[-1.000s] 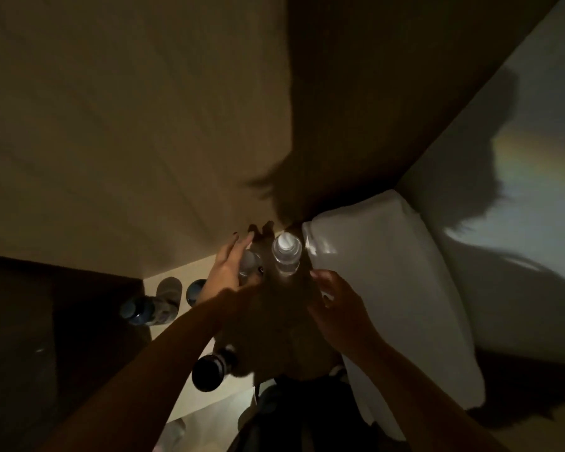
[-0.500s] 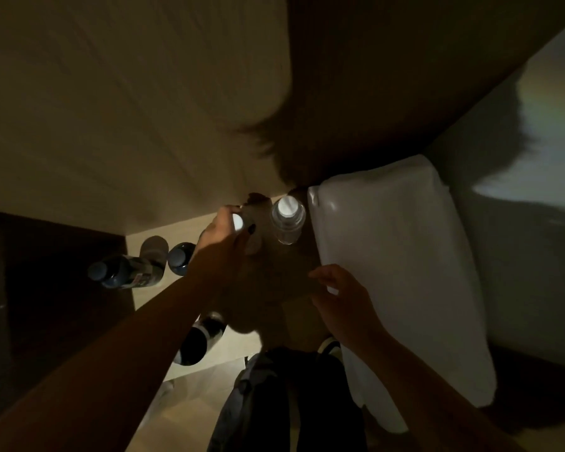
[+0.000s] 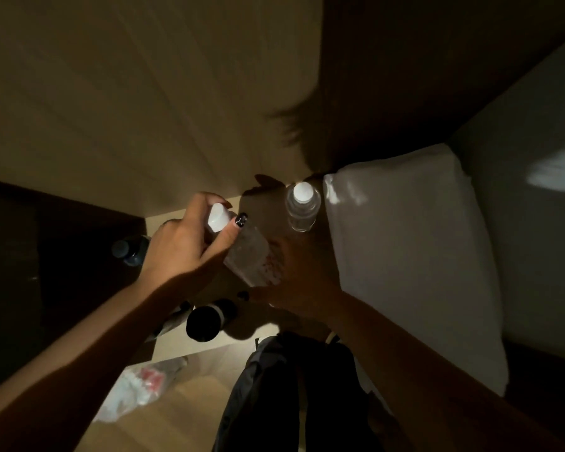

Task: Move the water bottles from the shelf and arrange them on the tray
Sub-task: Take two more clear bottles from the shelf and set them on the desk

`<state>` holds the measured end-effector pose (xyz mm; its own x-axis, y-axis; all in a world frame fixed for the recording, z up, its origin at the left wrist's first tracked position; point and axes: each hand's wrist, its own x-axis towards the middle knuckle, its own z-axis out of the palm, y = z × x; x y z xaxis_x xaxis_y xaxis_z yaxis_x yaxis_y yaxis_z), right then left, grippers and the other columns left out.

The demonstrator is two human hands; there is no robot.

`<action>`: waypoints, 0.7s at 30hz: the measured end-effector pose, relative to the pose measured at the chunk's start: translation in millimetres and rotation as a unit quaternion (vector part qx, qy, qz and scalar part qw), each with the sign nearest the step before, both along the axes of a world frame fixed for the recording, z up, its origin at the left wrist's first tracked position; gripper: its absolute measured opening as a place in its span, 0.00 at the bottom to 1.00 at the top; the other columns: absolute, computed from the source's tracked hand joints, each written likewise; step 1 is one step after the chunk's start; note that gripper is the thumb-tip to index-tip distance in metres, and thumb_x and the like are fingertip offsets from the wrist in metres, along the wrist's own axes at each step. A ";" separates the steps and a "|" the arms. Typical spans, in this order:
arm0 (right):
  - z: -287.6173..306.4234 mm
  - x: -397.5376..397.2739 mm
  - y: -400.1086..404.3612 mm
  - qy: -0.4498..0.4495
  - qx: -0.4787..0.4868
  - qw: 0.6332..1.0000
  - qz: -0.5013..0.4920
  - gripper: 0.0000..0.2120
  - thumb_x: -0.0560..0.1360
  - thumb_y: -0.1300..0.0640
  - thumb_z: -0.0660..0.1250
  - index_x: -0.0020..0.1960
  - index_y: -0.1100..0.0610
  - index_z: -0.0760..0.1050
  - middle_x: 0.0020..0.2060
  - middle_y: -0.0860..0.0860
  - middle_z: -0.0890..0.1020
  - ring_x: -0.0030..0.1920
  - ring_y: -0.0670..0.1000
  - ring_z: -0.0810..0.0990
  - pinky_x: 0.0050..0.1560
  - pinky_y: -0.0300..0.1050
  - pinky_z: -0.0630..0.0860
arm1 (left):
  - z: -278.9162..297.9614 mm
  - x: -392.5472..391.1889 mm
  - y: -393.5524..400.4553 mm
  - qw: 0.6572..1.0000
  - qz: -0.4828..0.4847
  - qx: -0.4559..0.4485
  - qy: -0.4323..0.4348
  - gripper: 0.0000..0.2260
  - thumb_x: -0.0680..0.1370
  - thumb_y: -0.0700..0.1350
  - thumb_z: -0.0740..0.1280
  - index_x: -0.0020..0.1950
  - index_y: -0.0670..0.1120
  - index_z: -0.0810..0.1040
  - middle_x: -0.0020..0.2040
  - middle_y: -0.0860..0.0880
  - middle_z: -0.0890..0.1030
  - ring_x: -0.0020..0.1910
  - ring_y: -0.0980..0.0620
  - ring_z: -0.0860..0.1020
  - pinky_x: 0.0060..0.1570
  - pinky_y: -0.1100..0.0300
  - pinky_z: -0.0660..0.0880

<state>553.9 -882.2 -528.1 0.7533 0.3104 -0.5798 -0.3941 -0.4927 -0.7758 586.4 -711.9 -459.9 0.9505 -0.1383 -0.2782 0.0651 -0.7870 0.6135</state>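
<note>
The left hand [image 3: 180,246] had its grip closed around the neck of a clear water bottle [image 3: 252,256], tilted with its white cap toward the back of the shelf [image 3: 163,223]. The right hand [image 3: 300,282] lay against the bottle's lower body, fingers partly curled; how firm that grip was could not be told. The step appeared to be lifting this bottle away; next it would need carrying to the tray, which was not visible. One more clear bottle [image 3: 302,207] stood upright at the shelf's rear right corner. Two dark-capped bottles [image 3: 129,251] [image 3: 209,319] were also seen.
</note>
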 end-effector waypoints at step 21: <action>-14.1 -68.4 -58.8 0.013 -0.043 0.951 -0.305 0.24 0.64 0.54 0.79 0.55 0.53 0.73 0.45 0.44 0.79 0.43 0.39 0.79 0.38 0.27 0.73 | -85.7 20.6 -88.7 0.962 0.202 -0.184 -0.025 0.10 0.76 0.45 0.70 0.49 0.49 0.69 0.37 0.54 0.72 0.33 0.66 0.73 0.35 0.71 0.69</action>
